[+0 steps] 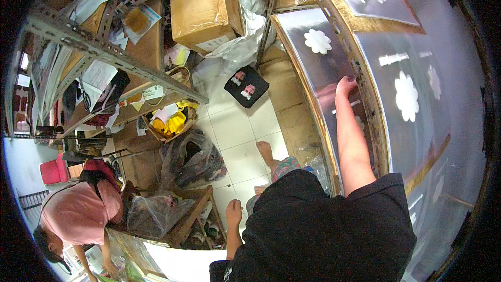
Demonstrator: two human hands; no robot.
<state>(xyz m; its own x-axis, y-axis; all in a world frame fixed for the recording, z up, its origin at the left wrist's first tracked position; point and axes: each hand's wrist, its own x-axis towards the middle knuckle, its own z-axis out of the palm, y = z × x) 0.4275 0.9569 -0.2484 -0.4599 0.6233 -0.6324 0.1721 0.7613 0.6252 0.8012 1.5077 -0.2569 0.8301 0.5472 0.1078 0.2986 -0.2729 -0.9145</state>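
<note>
My right arm stretches out to a shelf on the right. There my right hand is closed at the perforated metal rail, beside a glossy clear sheet that mirrors it. What its fingers hold, if anything, is too small to make out. A white flower shape shows on that sheet, farther away than the hand. My left hand hangs low at my left side, fingers loosely curled, with nothing visible in it. It is nearest to a wooden stand and touches nothing I can see.
On the tiled floor lies a folded black cloth item with printed figures. A large cardboard box stands beyond it. Cluttered metal shelving and a plastic bag line the left. A person in pink bends over at lower left.
</note>
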